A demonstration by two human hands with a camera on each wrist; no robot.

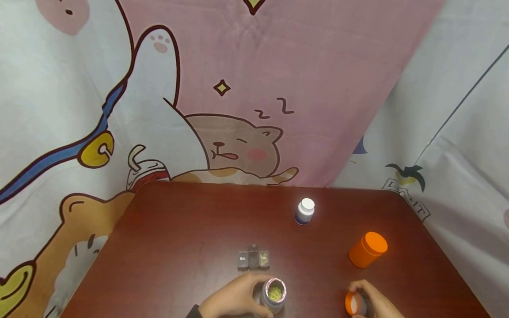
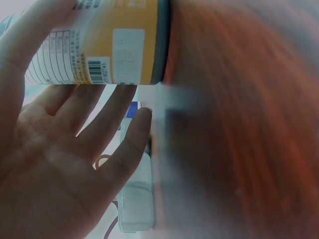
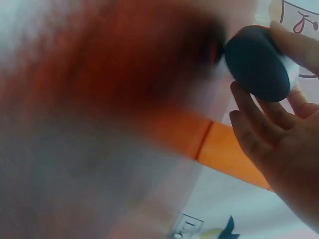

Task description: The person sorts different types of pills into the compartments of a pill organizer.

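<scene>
My left hand grips an uncapped pill bottle around its side, near the front edge of the table. Yellow-green tablets show through its mouth, which has a ragged foil rim. In the left wrist view the bottle has an orange and white label and a dark base. My right hand holds a dark grey cap by its edge; its orange and white underside shows in the head view. Just beyond the left hand lies a small pill organizer, with pale tablets in its right-hand compartment.
An orange bottle with an orange lid stands beyond the right hand. Farther back is a white-capped bottle with a dark blue lower part. The brown table meets a cartoon-printed cloth behind it.
</scene>
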